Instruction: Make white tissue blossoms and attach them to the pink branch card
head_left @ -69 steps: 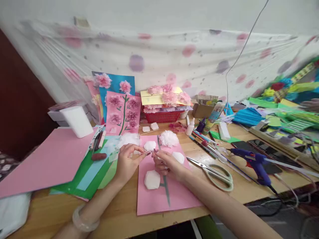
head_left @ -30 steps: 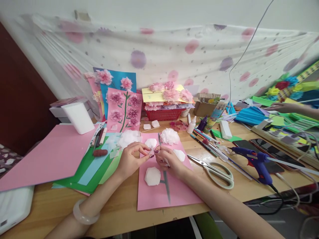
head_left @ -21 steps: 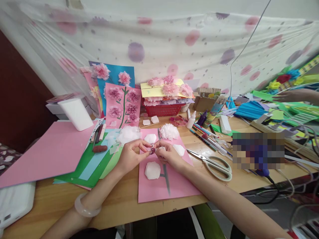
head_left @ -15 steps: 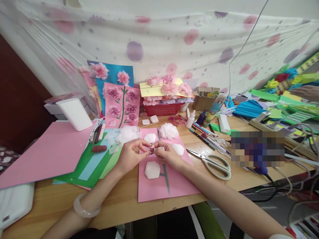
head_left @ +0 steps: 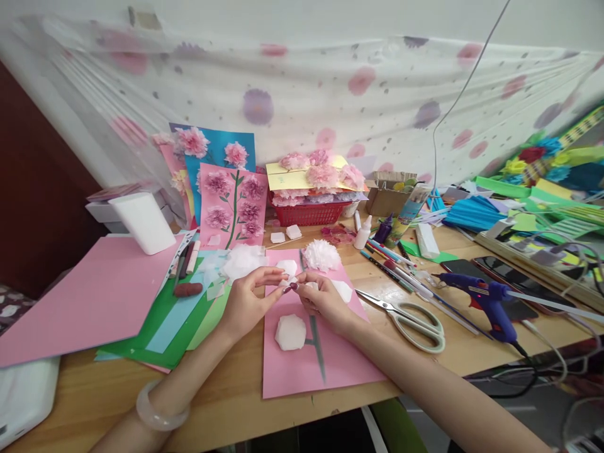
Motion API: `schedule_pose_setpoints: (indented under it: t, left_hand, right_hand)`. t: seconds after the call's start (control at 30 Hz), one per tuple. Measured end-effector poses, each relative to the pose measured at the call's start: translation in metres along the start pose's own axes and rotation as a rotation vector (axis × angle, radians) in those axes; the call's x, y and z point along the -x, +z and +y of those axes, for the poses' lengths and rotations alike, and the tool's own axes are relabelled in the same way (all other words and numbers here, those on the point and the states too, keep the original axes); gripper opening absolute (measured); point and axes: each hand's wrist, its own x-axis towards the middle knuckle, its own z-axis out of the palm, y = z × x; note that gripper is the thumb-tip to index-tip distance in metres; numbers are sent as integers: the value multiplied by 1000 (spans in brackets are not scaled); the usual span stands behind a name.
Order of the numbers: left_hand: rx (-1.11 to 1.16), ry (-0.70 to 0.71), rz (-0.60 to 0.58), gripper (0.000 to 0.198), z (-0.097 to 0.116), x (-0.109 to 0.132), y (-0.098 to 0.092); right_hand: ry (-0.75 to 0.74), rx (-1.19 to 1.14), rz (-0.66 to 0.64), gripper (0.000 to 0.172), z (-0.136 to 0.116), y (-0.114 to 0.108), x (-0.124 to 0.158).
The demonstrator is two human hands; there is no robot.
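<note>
My left hand (head_left: 245,303) and my right hand (head_left: 326,303) meet fingertip to fingertip above a pink card (head_left: 292,372). Both are closed in a pinch on a small piece of white tissue paper (head_left: 289,280), partly hidden by the fingers. On the card, a fluffy white tissue flower (head_left: 321,254) sits at the top beside a painted grey-green stem (head_left: 318,346). Flat white tissue pads lie on the card too: one at lower left (head_left: 290,332), another at right (head_left: 343,290), partly behind my right hand.
Scissors (head_left: 415,324) and a blue glue gun (head_left: 495,296) lie to the right. Pens and a white glue bottle (head_left: 363,233) stand behind them. Loose white tissue (head_left: 243,259) and coloured sheets are at left. A red basket (head_left: 309,215) stands at the back.
The view has tilted up slightly, so the scene sits lower. My fingers keep pinching with slightly altered positions. Another person's hand at the far right has gone out of view.
</note>
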Motion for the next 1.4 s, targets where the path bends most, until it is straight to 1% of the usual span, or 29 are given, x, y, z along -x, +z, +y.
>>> schedule_pose_setpoints:
  t: [0.1, 0.2, 0.27, 0.37, 0.47, 0.53, 0.6, 0.77, 0.87, 1.0, 1.23, 1.33, 1.4]
  left_hand:
    - [-24, -8, -31, 19, 1, -2, -2]
    - [-60, 10, -56, 7, -1, -3, -3]
    - [-59, 20, -48, 2, -3, -3, -3]
    - [-58, 62, 0, 7, -5, -2, -2]
    - [-60, 125, 51, 11, -5, -1, -1]
    - [-57, 139, 66, 15, -5, 0, 0]
    - [-59, 134, 70, 17, -4, 1, 0]
    - [-65, 115, 69, 20, -3, 1, 1]
    - [-63, 107, 71, 20, -2, 1, 1]
    - [-64, 109, 68, 21, -2, 1, 2]
    - [-65, 79, 51, 20, -3, 2, 4]
    - [-24, 23, 19, 7, -2, 2, 5]
    - [2, 8, -23, 16, 0, 2, 4]
  right_hand:
    - [-13, 14, -4, 27, 0, -1, 0]
    - [-15, 22, -4, 24, -1, 0, 0]
    - [-24, 15, -2, 23, -2, 0, 0]
    - [-33, -1, 0, 20, -3, 0, 0]
    - [16, -9, -33, 21, -4, 1, 1]
    - [51, 1, -70, 23, -4, 1, 2]
    - [56, 27, -87, 26, -3, 1, 3]
    - [18, 138, -68, 28, -2, 0, 3]
    - [-5, 156, -58, 29, -2, 0, 2]
    - [5, 180, -38, 30, -3, 1, 3]
    - [-21, 180, -5, 21, -1, 1, 2]
    - [-23, 135, 0, 23, -2, 2, 3]
    - [-29, 114, 5, 25, -3, 3, 3]
